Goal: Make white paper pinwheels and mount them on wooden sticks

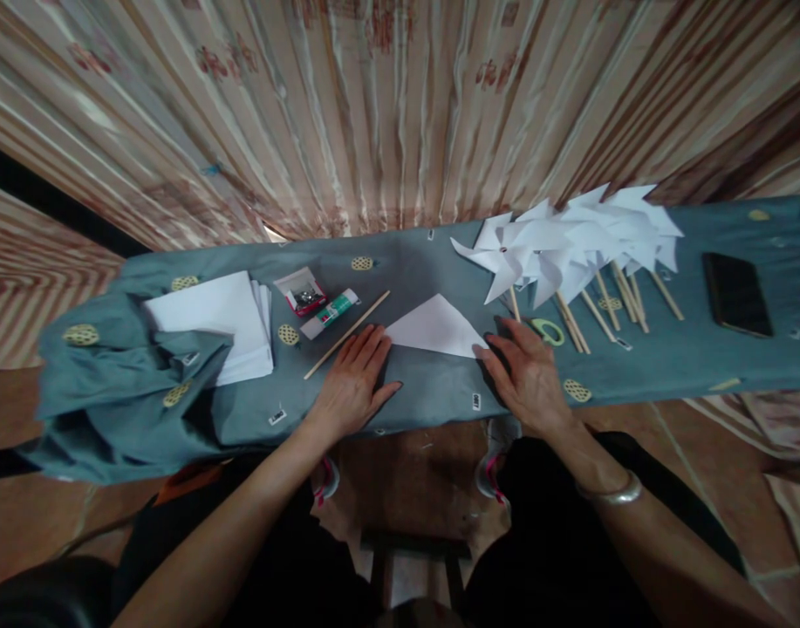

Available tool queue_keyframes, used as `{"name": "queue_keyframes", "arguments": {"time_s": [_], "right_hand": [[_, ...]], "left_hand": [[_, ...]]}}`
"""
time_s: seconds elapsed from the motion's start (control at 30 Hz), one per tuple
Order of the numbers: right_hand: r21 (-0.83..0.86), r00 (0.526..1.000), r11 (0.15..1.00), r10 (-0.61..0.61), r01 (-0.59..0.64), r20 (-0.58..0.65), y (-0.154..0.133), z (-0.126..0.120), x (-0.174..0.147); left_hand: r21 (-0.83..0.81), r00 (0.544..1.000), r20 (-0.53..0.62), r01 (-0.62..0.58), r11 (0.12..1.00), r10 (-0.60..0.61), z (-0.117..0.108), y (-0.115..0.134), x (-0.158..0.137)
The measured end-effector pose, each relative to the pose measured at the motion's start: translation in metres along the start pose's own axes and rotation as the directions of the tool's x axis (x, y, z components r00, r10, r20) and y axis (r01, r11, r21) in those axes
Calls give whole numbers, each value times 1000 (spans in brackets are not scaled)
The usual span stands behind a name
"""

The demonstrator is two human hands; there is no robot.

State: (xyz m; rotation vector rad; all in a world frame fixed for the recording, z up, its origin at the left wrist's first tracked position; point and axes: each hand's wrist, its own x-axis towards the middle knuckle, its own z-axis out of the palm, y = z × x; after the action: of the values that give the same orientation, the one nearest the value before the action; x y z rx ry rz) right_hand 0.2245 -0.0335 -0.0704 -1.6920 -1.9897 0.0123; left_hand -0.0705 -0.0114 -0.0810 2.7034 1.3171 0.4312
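Note:
A sheet of white paper folded into a triangle [437, 330] lies flat on the cloth-covered table, its peak pointing away from me. My left hand [355, 384] rests palm down at the triangle's left corner, fingers stretched out. At the right corner, my right hand [525, 371] touches the paper with its fingertips, the fingers apart. Just left of my left hand is a thin wooden stick [347, 335]. Behind that stick lie a green and white glue tube [330, 314] and a small open box of metal pins [301, 291].
A pile of white paper pinwheels [576, 240] on sticks lies at the back right. Beside my right hand are green-handled scissors [547, 331]. A dark phone [737, 294] lies farther right. On the left, a paper stack [207, 310] sits partly under bunched cloth [128, 401].

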Motion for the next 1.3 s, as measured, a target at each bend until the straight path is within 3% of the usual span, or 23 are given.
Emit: {"name": "queue_keyframes", "arguments": {"time_s": [0.13,0.33,0.43,0.5,0.6,0.77,1.07,1.3], "right_hand": [[82,999,997,5,-2,-31,-4,2,0],[313,984,942,154,-118,-93,2,-10,14],[207,971,976,105,-60,-215,0,-21,22],[34,962,998,-43,54,-269,-9,-26,24],[-124,947,967,-243,221,-208,-31,-24,18],[-131,917,918,-386,373,-96,-58,-11,4],[-38,930,933,-352,357,107,-44,-16,9],[-94,916,919,-365,383,164,-24,-18,11]], "left_hand": [[-20,1000,-16,-7,1000,7,3,-1,-1],[-45,991,-134,-33,998,27,3,1,2],[-41,969,-240,-75,996,63,0,10,10],[-21,949,-293,-128,992,116,-2,20,15],[44,919,-345,-186,982,190,-5,37,22],[123,916,-312,-226,966,253,-10,52,29],[22,959,-166,-228,973,229,-8,31,34],[20,929,-242,-285,958,282,-14,33,17]]}}
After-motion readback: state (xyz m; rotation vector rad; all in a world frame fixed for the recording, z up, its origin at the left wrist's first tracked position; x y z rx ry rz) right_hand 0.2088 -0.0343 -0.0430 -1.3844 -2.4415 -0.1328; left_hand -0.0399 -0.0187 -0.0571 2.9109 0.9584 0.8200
